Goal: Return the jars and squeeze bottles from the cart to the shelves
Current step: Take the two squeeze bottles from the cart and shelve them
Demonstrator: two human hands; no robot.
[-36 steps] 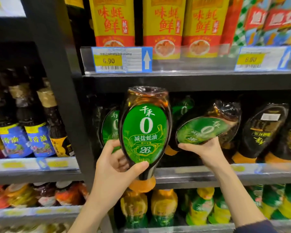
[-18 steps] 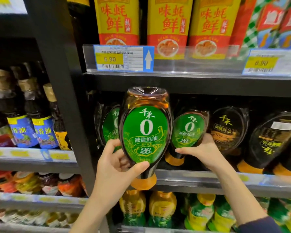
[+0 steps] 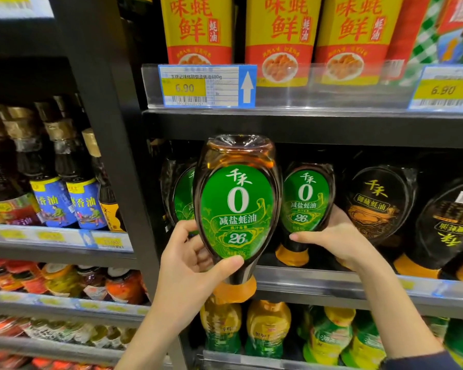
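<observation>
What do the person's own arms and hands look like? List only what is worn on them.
Both hands are bare: no gloves, rings or watch show on the left hand or the right hand. The left forearm is uncovered as far as the frame shows. The right arm ends in a dark navy sleeve, pushed up past the wrist.

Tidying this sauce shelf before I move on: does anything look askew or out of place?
Yes. At the far right of the middle shelf, a black-labelled squeeze bottle leans sideways, its label text upside down. The green-labelled squeeze bottle under the right hand stands upright.
</observation>
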